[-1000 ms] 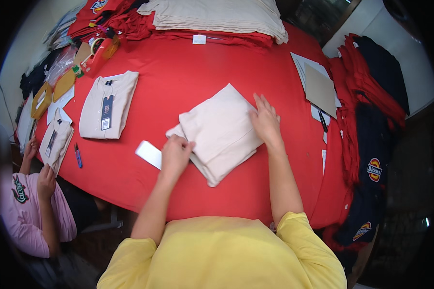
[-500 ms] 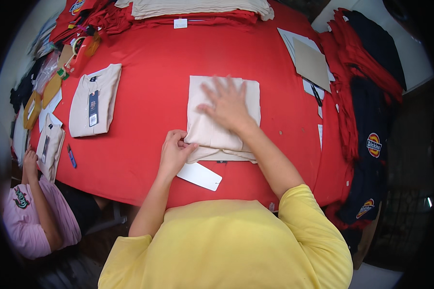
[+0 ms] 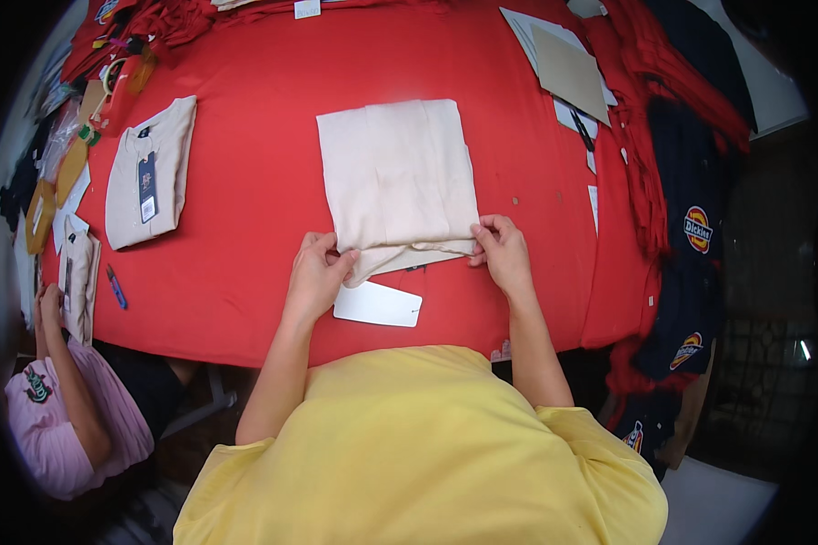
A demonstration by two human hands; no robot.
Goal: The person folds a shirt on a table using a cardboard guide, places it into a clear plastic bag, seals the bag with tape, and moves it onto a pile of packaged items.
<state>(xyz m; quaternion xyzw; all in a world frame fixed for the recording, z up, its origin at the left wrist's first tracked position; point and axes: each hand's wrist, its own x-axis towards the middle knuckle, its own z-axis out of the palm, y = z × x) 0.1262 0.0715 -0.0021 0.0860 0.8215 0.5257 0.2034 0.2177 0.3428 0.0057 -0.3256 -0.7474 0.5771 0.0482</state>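
A folded cream shirt [image 3: 398,173] lies in front of me with its plain side up. My left hand [image 3: 321,272] pinches its near left corner between thumb and fingers. At the near right corner, my right hand [image 3: 502,252] grips the cloth edge the same way. Below the near edge, a blank white hang tag [image 3: 378,304] rests on the red cloth, joined to the shirt by a thin string. Part of the collar sticks out past the fold, and its inside is mostly hidden.
Another folded cream shirt [image 3: 123,204] with a dark tag lies at left, near a blue cutter [image 3: 115,287]. A co-worker in a pink shirt [image 3: 77,413] handles a third one [image 3: 80,272]. Cardboard [image 3: 568,73], a black pen [image 3: 582,129] and dark garments [image 3: 686,227] lie at right.
My right hand has come down from the middle of the shirt to its near right corner and taken hold there. The left hand keeps its pinch. The whole view has shifted slightly.
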